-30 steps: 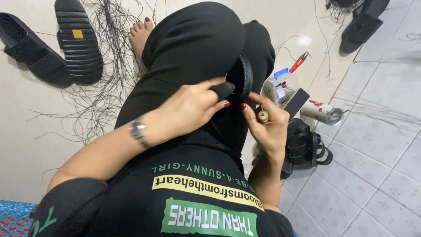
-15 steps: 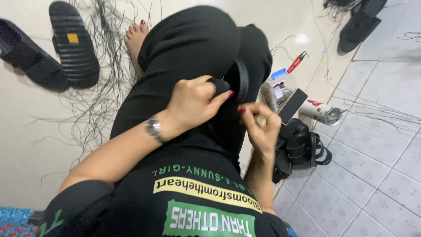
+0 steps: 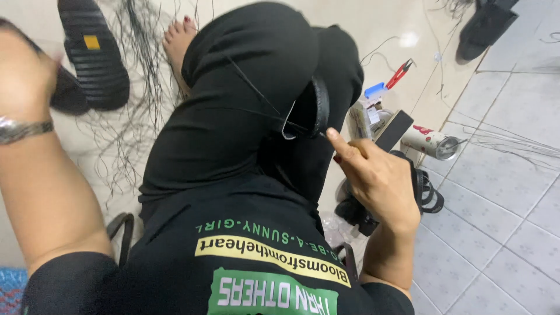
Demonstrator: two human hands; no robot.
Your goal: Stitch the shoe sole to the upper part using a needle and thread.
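I sit on the floor in black trousers, with a black sandal strap (image 3: 321,108) resting on my raised knee. A taut black thread (image 3: 256,87) runs from the strap up and to the left. My left hand (image 3: 23,70) is raised at the far left edge, blurred, with a metal bracelet on the wrist; it seems to pull that thread. Just right of the strap, my right hand (image 3: 373,175) has its fingers curled, and thumb and forefinger pinch a thin needle-like tip (image 3: 322,135). A pale thread loop (image 3: 286,127) hangs below the strap.
Two black sandal soles (image 3: 93,55) lie at the top left among loose black threads (image 3: 134,116). Red-handled pliers (image 3: 399,73), a blue lighter (image 3: 375,90), a white can (image 3: 430,142) and a finished black sandal (image 3: 429,192) lie on the tiles to my right. Another dark shoe (image 3: 484,26) sits top right.
My left hand has left the strap and swung far up and to the left, drawing the thread out. My right hand stays beside the strap.
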